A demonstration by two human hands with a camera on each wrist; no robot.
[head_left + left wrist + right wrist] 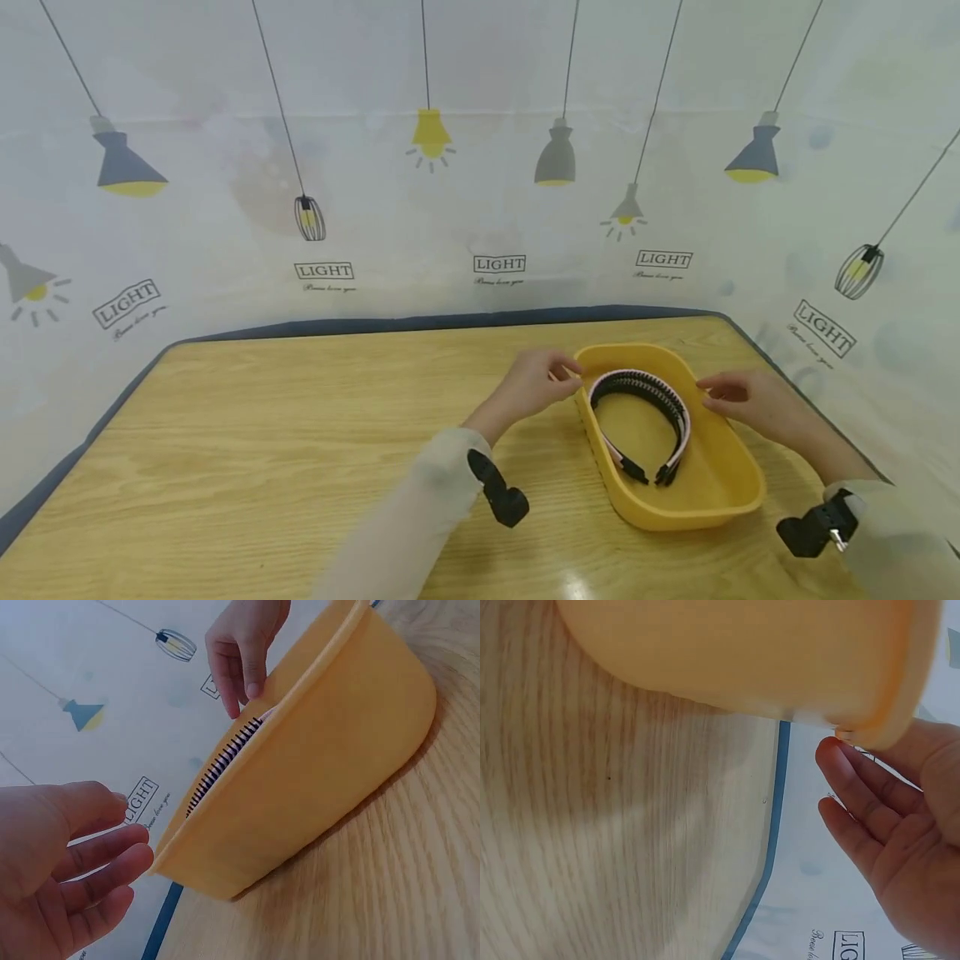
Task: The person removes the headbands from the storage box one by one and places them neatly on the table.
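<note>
A yellow plastic basket [723, 475] stands on the right part of the wooden table. Inside it lies a headband [647, 385], black and pink with a toothed comb-like band, its two ends towards the near side. My left hand [534, 385] is at the basket's left rim, fingers loosely bent and holding nothing. In the left wrist view its fingertips [139, 855] are beside the rim's end. My right hand [757, 404] is at the opposite rim, fingers relaxed. The right wrist view shows its fingers [840, 769] just outside the rim, with part of the hand hidden behind the basket.
The wooden table [300, 450] stretches to the left of the basket. A pale cloth [390, 225] printed with hanging lamps rises behind the table and on both sides, with a dark blue border along the table's edge. Each sleeve carries a black wrist camera [498, 492].
</note>
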